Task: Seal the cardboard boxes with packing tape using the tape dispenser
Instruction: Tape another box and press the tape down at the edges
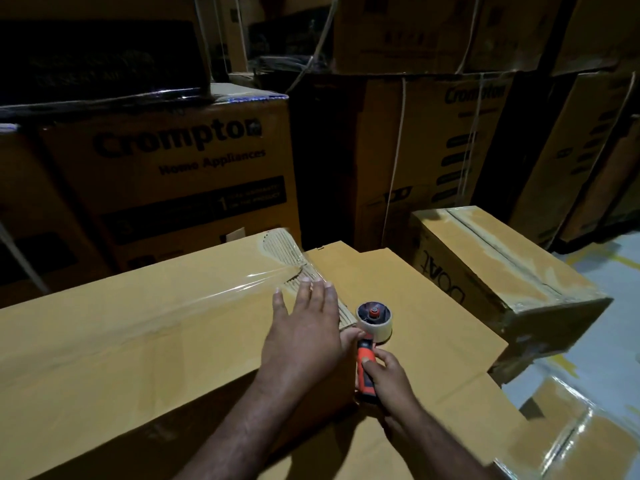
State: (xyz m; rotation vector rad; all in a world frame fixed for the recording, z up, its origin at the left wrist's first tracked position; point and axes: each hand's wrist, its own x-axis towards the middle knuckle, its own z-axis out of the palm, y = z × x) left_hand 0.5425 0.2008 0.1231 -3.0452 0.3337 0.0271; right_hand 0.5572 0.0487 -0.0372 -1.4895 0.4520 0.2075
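A long brown cardboard box (121, 348) lies across the left and centre, with a strip of clear tape (242, 289) running along its top to a torn patch at its far right corner. My left hand (304, 330) rests flat on that end of the box, fingers spread over the tape. My right hand (388, 375) grips the orange handle of the tape dispenser (372, 327), whose tape roll stands just right of the box end, above a lower flat cardboard box (433, 299).
A smaller taped box (502, 268) sits tilted at the right. Tall stacks of printed appliance cartons (180, 161) wall off the back and left. Another tape-covered box (568, 434) lies at lower right on a pale floor (609, 268).
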